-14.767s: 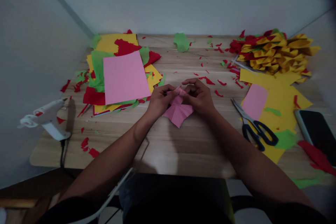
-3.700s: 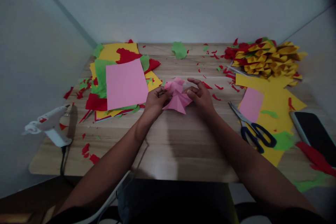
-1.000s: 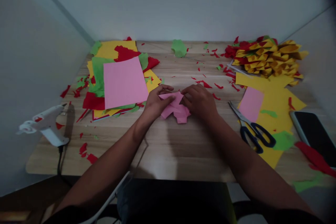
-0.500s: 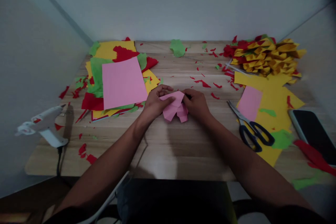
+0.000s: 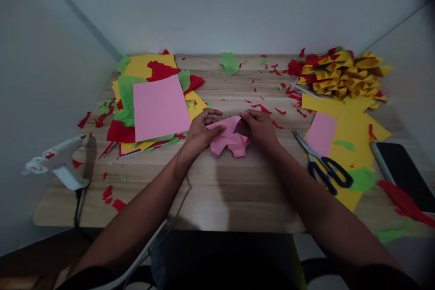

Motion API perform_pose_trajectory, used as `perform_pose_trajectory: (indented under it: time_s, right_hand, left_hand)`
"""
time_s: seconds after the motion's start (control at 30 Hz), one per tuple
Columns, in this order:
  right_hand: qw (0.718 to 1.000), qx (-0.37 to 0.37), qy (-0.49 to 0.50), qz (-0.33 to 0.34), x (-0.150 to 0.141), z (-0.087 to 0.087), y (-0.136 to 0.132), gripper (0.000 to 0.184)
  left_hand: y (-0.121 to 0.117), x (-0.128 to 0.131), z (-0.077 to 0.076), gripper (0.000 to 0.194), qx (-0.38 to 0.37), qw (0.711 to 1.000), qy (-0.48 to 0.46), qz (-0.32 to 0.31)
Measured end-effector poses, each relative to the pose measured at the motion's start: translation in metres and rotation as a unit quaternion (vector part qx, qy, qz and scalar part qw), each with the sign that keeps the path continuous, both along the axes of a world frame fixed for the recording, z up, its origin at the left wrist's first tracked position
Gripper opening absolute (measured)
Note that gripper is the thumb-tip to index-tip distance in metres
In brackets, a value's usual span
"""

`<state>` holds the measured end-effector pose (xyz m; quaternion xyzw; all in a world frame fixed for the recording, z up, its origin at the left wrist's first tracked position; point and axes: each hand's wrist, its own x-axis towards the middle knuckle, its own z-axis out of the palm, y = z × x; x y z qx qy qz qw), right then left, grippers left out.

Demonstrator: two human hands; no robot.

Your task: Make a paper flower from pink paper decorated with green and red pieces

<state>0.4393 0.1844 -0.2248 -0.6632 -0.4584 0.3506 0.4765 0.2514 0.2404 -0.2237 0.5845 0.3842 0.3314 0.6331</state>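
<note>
A creased, cut-out piece of pink paper (image 5: pixel 228 140) is held just above the table between my two hands. My left hand (image 5: pixel 204 131) pinches its left part, thumb on top and the other fingers behind. At the paper's upper right edge, the fingertips of my right hand (image 5: pixel 261 128) are closed on it. Its lower edge hangs free in notched, folded flaps. To the left, a flat pink sheet (image 5: pixel 161 108) lies on a pile of coloured paper.
Scissors (image 5: pixel 322 163) lie on yellow paper (image 5: pixel 360 131) at the right, beside a phone (image 5: pixel 403 174). Folded yellow paper shapes (image 5: pixel 350 74) are heaped at the back right. A white glue gun (image 5: pixel 59 163) stands at the left. Red scraps (image 5: pixel 261 108) litter the wooden table (image 5: pixel 204 195).
My right hand has shifted slightly up and right along the pink paper's edge. The paper is now spread wider, showing more of its notched flaps. My left hand has stayed put.
</note>
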Motion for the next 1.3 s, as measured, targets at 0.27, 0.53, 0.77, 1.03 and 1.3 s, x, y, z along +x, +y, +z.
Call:
perform_pose_trajectory:
  time_s: [0.27, 0.53, 0.77, 1.03, 1.3]
  right_hand:
    - [0.964, 0.143, -0.212, 0.066, 0.002, 0.001, -0.011, 0.045]
    - [0.883, 0.101, -0.453, 0.074, -0.004, 0.016, -0.016, 0.020]
    - [0.966, 0.052, -0.252, 0.039, -0.010, -0.002, -0.012, 0.013]
    - [0.995, 0.045, -0.058, -0.070, 0.004, -0.003, -0.002, 0.026]
    - [0.983, 0.033, 0.073, 0.164, 0.013, 0.002, -0.009, 0.067]
  left_hand:
    - [0.001, 0.000, 0.000, 0.049, 0.000, 1.000, 0.008, 0.010]
    - [-0.001, 0.000, 0.005, 0.050, 0.002, 1.000, 0.027, -0.009]
    - [-0.004, 0.001, 0.006, 0.047, 0.009, 1.000, 0.019, -0.018]
    - [-0.001, 0.000, 0.004, 0.044, 0.005, 1.000, 0.019, 0.000]
    - [-0.001, -0.001, 0.009, 0.052, -0.021, 1.000, 0.009, -0.016]
